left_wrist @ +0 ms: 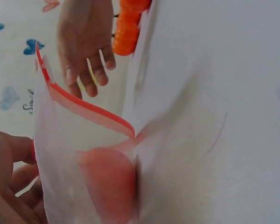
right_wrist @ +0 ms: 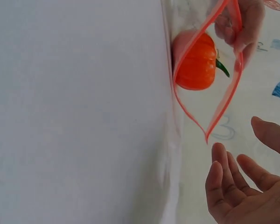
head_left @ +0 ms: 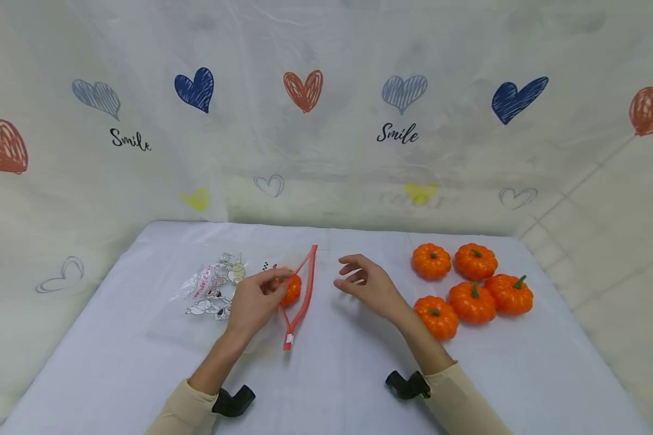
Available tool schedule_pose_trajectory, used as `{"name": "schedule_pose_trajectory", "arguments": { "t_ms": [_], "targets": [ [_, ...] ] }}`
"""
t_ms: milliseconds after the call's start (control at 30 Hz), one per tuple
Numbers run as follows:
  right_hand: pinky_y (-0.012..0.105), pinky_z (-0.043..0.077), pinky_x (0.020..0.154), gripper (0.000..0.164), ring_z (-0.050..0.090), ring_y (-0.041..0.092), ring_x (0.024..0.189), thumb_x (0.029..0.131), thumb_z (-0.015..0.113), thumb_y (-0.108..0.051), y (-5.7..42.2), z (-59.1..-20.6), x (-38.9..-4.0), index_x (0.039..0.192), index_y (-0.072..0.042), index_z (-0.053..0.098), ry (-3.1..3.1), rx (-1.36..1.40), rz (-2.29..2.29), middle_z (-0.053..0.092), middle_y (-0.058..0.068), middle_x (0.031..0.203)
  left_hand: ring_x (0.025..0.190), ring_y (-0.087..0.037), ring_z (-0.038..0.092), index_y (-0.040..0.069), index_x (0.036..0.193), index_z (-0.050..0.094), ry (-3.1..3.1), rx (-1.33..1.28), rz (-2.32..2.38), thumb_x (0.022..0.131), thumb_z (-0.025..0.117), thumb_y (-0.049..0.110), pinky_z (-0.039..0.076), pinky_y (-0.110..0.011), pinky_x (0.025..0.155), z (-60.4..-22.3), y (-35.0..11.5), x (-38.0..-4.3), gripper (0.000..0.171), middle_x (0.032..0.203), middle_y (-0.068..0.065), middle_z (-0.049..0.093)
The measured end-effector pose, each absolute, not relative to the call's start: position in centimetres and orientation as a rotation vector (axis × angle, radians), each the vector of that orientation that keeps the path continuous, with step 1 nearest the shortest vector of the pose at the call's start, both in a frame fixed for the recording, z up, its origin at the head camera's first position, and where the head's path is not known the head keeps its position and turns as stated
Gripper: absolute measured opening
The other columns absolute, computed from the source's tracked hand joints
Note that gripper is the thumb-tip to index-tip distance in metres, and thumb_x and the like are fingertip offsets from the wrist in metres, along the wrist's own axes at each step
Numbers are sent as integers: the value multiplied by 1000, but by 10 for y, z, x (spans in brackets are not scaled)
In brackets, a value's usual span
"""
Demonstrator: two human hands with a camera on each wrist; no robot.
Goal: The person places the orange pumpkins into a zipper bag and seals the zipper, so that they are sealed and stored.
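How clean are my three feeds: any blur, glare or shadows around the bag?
Head view: fairly even light, a soft shadow below the right hand, small highlights on the loose pumpkins, the clear bag fading into the white table; left wrist: the bagged pumpkin hazy through plastic, its outline soft; right wrist: that pumpkin looks sharper through the bag's open mouth.

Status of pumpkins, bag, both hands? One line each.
Clear plastic bag with red zip edge: lying down, mouth unsealed and gaping
Glossy orange ribbed pumpkin with green stem: inside bag, near mouth
Five other orange ribbed pumpkins: clustered outside the bag
Left hand: pinching bag's mouth edge
Right hand: empty, fingers relaxed
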State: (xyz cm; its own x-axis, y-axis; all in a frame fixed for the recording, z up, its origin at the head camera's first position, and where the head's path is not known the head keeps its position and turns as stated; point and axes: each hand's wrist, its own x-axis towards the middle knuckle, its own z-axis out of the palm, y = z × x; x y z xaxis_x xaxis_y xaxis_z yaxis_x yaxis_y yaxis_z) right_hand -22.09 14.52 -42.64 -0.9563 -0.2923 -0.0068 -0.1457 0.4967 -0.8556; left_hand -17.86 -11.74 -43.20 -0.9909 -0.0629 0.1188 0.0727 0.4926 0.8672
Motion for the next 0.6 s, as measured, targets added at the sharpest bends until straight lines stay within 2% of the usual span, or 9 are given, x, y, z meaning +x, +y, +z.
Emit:
{"name": "schedule_pose_trajectory", "arguments": {
  "t_ms": [300, 600],
  "targets": [
    [36, 60, 92, 54, 67, 24, 111, 95, 76, -36, 168, -414, -226, 143, -21, 57, 2627, -287, -1450, 66, 9, 131, 76, -21, 54, 22, 116, 81, -2578, -21, -1521, 94, 75, 18, 43, -20, 56, -432, -116, -180, 23, 81, -6, 61],
    [39, 60, 94, 56, 69, 28, 112, 96, 75, -36, 188, -411, -230, 145, -19, 55, 2679, -294, -1486, 65, 15, 133, 78, -21, 55, 25, 117, 80, -2591, 0, -1522, 94, 76, 22, 43, -20, 56, -436, -116, -179, 23, 83, -6, 62]
  ]
}}
